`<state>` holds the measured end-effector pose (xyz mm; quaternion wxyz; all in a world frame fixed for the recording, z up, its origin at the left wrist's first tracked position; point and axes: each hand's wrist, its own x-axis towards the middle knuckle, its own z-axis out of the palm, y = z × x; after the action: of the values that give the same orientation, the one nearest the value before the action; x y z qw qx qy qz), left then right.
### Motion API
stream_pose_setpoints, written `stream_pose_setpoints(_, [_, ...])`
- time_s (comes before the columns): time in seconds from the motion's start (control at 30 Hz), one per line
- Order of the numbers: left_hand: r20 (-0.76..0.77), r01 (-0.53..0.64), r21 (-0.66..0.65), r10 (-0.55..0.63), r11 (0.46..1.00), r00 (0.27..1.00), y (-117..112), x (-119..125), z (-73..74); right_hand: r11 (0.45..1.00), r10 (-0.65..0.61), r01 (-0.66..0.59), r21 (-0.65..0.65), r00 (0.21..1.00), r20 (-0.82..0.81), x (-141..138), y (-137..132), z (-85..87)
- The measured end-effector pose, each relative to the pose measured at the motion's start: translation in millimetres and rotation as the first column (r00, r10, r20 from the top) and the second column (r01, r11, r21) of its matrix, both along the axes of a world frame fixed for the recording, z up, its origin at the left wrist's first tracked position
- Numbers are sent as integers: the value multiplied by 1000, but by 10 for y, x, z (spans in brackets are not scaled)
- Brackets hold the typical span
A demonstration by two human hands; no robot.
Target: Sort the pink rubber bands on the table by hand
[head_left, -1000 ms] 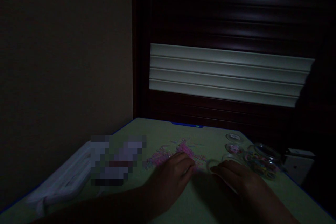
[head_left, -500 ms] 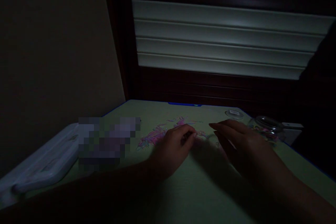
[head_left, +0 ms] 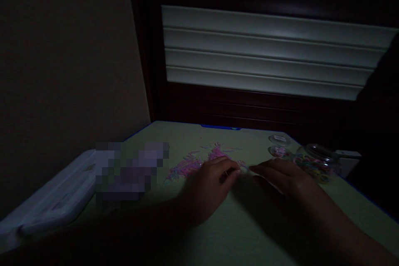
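Near the middle of the green tabletop [head_left: 199,141], my left hand [head_left: 208,187] and my right hand [head_left: 280,178] almost meet, fingertips both at a small pale elastic loop [head_left: 243,166]. In this dim light, I cannot tell whether either hand grips it. Just beyond my left hand lies a scattered pile of pink rubber bands [head_left: 190,167]. A glass jar of multicoloured bands [head_left: 316,164] stands to the right, past my right hand. A small round lid [head_left: 278,139] and a small dish of pink bands [head_left: 279,151] lie near it.
A pixelated patch [head_left: 131,170] hides something on the table's left. A white plastic case [head_left: 52,199] lies along the left edge. A white box [head_left: 347,160] sits behind the jar. A wall and dark shutter rise beyond the table.
The view has tilted slightly down since the latest earlier frame. My right hand has lowered and closed in on my left hand, and the fingertips now nearly meet at the pale loop.
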<state>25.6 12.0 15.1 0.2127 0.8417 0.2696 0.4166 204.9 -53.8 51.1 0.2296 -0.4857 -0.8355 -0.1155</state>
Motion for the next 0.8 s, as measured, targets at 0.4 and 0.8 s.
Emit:
stream_pose_setpoints(0.4, [-68, 41, 30, -39, 999, 997, -30, -9, 0, 996, 83, -85, -26, 994, -71, -61, -5, -41])
stream_pose_setpoints(0.8, [-119, 97, 30, -93, 995, 989, -63, -25, 18, 997, 60, -62, -41, 998, -28, -79, 12, -75])
